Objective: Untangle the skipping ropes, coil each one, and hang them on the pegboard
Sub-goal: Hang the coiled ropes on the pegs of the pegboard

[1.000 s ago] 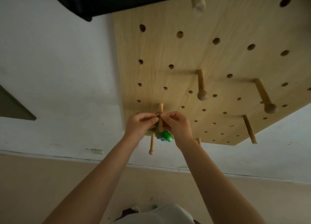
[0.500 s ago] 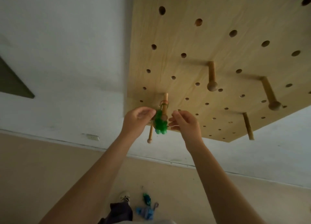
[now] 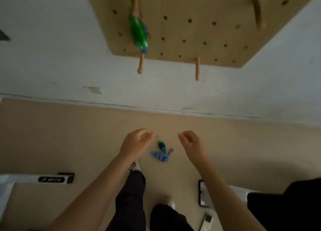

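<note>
A light wooden pegboard (image 3: 199, 22) dotted with round holes fills the upper right of the frame, fixed to a white wall. A coiled green skipping rope (image 3: 139, 33) with a little blue showing at its edge hangs from a wooden peg (image 3: 135, 0) near the top centre – its outline is blurred. Below it two more plain wooden pegs (image 3: 197, 68) stick out along the board's lower edge.

In the middle of the frame both hands are held over the beige floor (image 3: 69, 135), well apart from the pegboard. The left hand (image 3: 135, 143) and the right hand (image 3: 191, 144) each have loosely curled fingers and hold nothing. Between them, on the floor, lies a small bundle of blue and green skipping rope (image 3: 160, 154) – just beyond a white shoe (image 3: 134, 166) and dark trouser leg (image 3: 130, 196).
</note>
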### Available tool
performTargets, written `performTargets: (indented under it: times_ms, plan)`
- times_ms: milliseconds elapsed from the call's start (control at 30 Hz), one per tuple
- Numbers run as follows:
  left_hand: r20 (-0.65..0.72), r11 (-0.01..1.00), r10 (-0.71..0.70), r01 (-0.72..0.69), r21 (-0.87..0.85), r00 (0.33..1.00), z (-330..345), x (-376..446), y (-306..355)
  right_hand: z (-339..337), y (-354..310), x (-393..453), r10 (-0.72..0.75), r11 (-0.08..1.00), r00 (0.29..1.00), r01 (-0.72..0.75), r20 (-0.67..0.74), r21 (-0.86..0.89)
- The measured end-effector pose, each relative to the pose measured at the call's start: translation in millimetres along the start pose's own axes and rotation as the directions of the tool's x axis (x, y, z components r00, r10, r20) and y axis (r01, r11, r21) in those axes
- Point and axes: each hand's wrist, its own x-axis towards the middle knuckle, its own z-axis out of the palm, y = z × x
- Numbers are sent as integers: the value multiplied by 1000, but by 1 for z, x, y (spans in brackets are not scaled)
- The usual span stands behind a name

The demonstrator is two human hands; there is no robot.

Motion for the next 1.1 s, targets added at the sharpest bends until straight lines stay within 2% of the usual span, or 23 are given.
performTargets:
  times_ms: [67,200,300,400,500,600,667,733,800,900,1000,1100]
  plan:
    - [58,999,-35,33,34,998,33,8,-32,17,50,0,59,998,998,-59,-6,19]
    - [72,992,-98,92,85,993,104,59,-117,70,158,39,144,989,988,-143,50,-22]
    - [69,976,-199,192,99,978,173,115,-207,127,253,90,204,978,977,-201,63,-55]
    - [80,967,-238,228,114,968,249,171,-307,190,361,146,286,956,956,-281,57,-85]
    - [151,961,-271,257,105,951,314,226,-394,250,461,198,428,902,902,-422,59,-90]
    - [215,961,-272,254,106,938,362,273,-459,297,530,241,616,784,781,-620,101,16]
    - [230,964,-267,256,75,936,386,294,-487,319,558,263,662,730,739,-673,126,120]
    - [233,964,-267,254,82,935,401,310,-504,333,577,282,636,755,768,-639,74,146]
    - [255,960,-279,263,96,926,410,320,-508,334,583,295,577,810,814,-581,69,86]
    - [399,944,-330,300,138,855,408,331,-500,317,569,302,543,825,811,-563,217,39]
    - [544,946,-315,305,111,777,397,337,-486,298,549,306,461,843,812,-527,358,110]
    - [552,962,-248,271,41,796,384,339,-468,295,522,316,350,886,857,-434,379,163]
